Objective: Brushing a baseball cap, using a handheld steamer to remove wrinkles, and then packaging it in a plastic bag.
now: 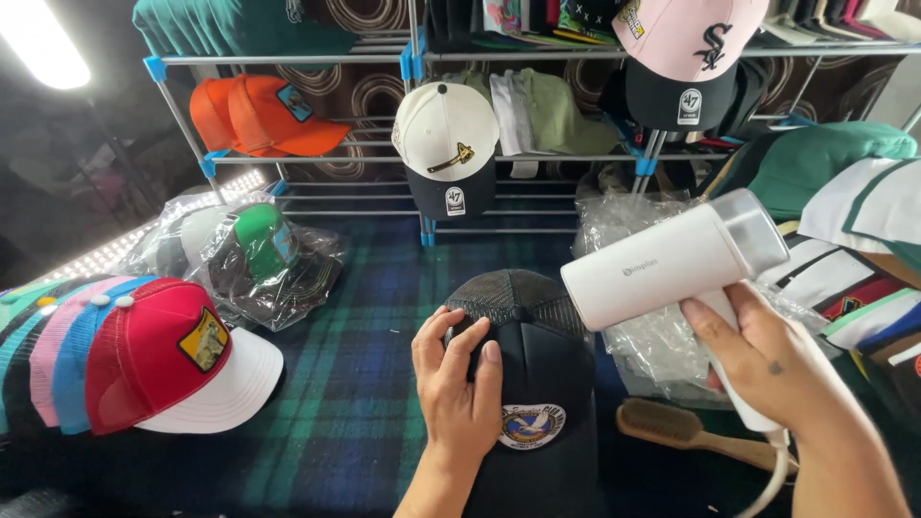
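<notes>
Steamer in right hand, left hand on black cap

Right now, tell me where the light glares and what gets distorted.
Head view: a lamp blows out the top-left corner; an LED strip glares beside the bagged caps; the wide lens bows the rack rails; the black cap stays sharp and evenly lit.

Cap shop/stockroom: racks w/ caps, bagged stock.

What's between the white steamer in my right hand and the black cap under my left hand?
Nothing visible. The white steamer in the right hand hangs just right of the black cap, open air between; the left hand rests on the cap's left side.
</notes>
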